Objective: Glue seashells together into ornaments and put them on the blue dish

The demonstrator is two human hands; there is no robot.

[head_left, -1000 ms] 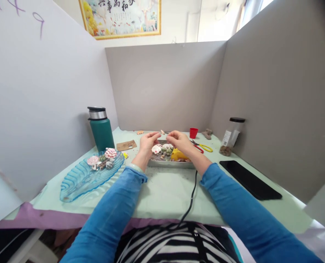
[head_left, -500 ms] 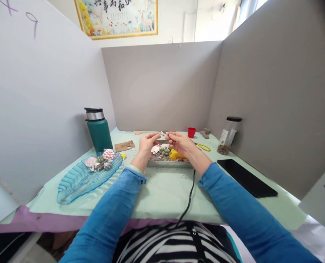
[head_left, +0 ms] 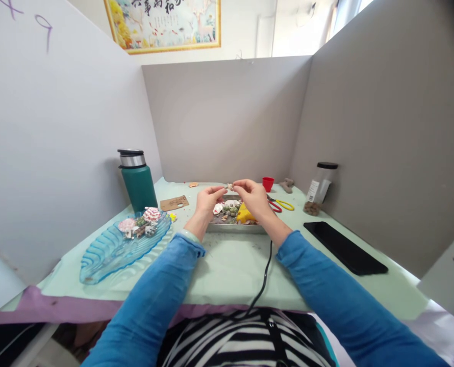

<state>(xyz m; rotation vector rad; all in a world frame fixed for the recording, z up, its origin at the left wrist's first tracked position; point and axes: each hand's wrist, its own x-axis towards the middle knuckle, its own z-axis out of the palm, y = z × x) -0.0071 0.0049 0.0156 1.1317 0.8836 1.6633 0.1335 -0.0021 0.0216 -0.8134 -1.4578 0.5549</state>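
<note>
My left hand [head_left: 209, 200] and my right hand [head_left: 254, 195] are raised over the far side of a shallow metal tray [head_left: 236, 229]. Thumb and fingers of each are pinched together, and between the fingertips shows a small pale shell-like piece [head_left: 230, 187], too small to name surely. Inside the tray lie dark grit, white shells [head_left: 218, 208], greenish round pieces [head_left: 232, 212] and a yellow object [head_left: 245, 213], which my right hand partly covers.
To the left are a blue glass dish [head_left: 108, 257] of shells, a green bottle [head_left: 138, 186] and brown card [head_left: 174, 203]. Rightward are scissors [head_left: 284, 205], a red cup [head_left: 267, 184], a jar [head_left: 319, 191] and a black phone [head_left: 344, 247]. A black cable [head_left: 266, 275] runs toward me.
My right hand has turned and shifted slightly up and left, its fingertips closer to my left ones. The scissors' red handle now shows beside it. My left hand has barely moved.
</note>
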